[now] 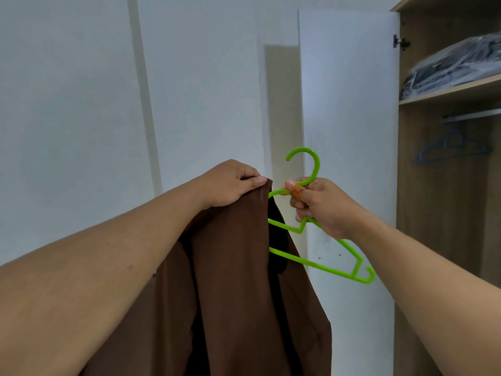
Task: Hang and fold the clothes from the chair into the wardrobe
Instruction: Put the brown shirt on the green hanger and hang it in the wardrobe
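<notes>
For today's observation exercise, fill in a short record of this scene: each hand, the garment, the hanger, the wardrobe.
left hand: grips the top edge of the brown garment
right hand: holds the green plastic hanger at its neck
hanger: one end inside the garment
wardrobe: door open, blue hangers on the rail, bagged clothes on the shelf

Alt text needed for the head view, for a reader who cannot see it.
A person's left hand holds up a brown garment while the right hand grips a green hanger beside it. At right, an open wardrobe shows blue hangers on a rail.
</notes>
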